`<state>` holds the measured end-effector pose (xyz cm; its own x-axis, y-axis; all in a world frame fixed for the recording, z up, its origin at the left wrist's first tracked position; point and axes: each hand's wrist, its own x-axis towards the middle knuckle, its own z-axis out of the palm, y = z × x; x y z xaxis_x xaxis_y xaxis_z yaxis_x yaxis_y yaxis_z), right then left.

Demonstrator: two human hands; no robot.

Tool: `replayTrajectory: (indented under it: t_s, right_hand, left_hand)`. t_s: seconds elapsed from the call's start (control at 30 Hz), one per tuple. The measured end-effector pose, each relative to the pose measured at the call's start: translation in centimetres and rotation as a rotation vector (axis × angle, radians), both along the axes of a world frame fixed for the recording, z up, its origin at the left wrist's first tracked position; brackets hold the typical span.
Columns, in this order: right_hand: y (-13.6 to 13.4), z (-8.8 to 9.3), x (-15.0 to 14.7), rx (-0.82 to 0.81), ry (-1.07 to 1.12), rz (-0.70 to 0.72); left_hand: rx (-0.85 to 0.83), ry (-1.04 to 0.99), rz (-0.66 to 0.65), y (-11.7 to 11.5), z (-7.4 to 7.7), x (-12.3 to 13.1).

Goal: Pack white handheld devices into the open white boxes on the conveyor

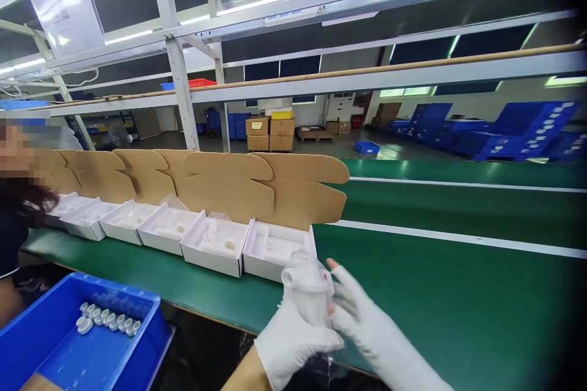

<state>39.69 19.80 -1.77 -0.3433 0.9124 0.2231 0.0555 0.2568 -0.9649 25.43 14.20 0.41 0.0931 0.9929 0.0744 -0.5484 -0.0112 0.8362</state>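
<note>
— Gloved, both of our hands meet low in view: the left hand point(293, 342) wraps its fingers point(316, 337) around a small white plastic part point(306, 289) in a clear bag, and the right hand point(355, 311) steadies it from the other side.

— How do the right fingers point(342, 278) stand?

— Loosely spread, fingertips bare, resting against the part. We hold it just in front of the nearest open box point(279, 249), above the edge of the green belt point(440, 293).

— And the row?

— Six white-lined cartons with raised brown flaps point(275, 189) stand side by side. We judge the packing midway: each tray shows small pieces already seated, but no bagged part like ours lies in any that we can make out.

— Beyond that?

— Left, a blue bin point(41, 336) holds a line of small white caps point(107, 319), and a co-worker's dark sleeve point(9, 232) shows.
</note>
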Motion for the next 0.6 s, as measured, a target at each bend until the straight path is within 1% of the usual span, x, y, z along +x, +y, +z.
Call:
replayTrajectory:
  t_s: [0.07, 0.13, 0.2, 0.23, 0.27, 0.3, 0.33, 0.37, 0.4, 0.43, 0.47, 0.5, 0.53, 0.57, 0.6]
  right_hand:
    - [0.0, 1.4, -2.4, -0.039, -0.050, 0.059]
    - [-0.7, 2.4, -3.8, -0.039, -0.053, 0.071]
    - [-1.6, 3.5, -4.1, -0.042, 0.041, 0.136]
    - [-2.0, 4.1, -4.1, -0.050, 0.096, 0.176]
    - [-2.3, 4.7, -4.0, -0.063, 0.140, 0.215]
    - [-2.6, 5.4, -3.9, -0.074, 0.172, 0.250]
    - [-2.7, 6.1, -3.9, -0.080, 0.187, 0.275]
    - [-2.8, 6.7, -3.9, -0.072, 0.184, 0.290]
    - [-2.6, 7.1, -4.1, -0.042, 0.172, 0.293]
    - [-2.2, 7.5, -4.4, 0.013, 0.155, 0.288]
    - [-1.5, 7.6, -4.7, 0.088, 0.137, 0.266]
    - [-0.5, 7.7, -5.0, 0.175, 0.116, 0.215]
    - [0.8, 7.5, -5.4, 0.274, 0.084, 0.137]
    - [2.4, 7.3, -5.7, 0.382, 0.023, 0.043]
    - [4.3, 7.1, -6.0, 0.499, -0.092, -0.042]
  left_hand:
    - [0.040, -0.034, 0.040, -0.1, 0.4, 0.8]
    - [0.061, -0.027, 0.036, -0.8, 1.1, 0.4]
    - [0.078, 0.046, -0.014, -1.9, 1.9, -1.2]
    - [0.093, 0.087, -0.021, -2.4, 1.9, -2.4]
    - [0.104, 0.123, -0.007, -2.6, 1.7, -3.6]
    - [0.109, 0.155, 0.023, -2.7, 1.0, -4.8]
    - [0.104, 0.183, 0.068, -2.4, -0.1, -5.7]
    - [0.085, 0.201, 0.107, -2.0, -1.6, -6.3]
    - [0.049, 0.211, 0.117, -1.4, -3.4, -6.6]
    - [-0.015, 0.194, 0.060, -0.8, -5.3, -6.5]
    - [-0.094, 0.158, -0.049, -0.3, -7.2, -6.1]
    - [-0.172, 0.107, -0.170, 0.2, -9.0, -5.5]
    - [-0.238, 0.054, -0.269, 0.5, -10.4, -4.8]
    - [-0.278, 0.002, -0.338, 0.8, -11.4, -4.0]
    - [-0.287, -0.049, -0.381, 0.9, -11.9, -3.4]
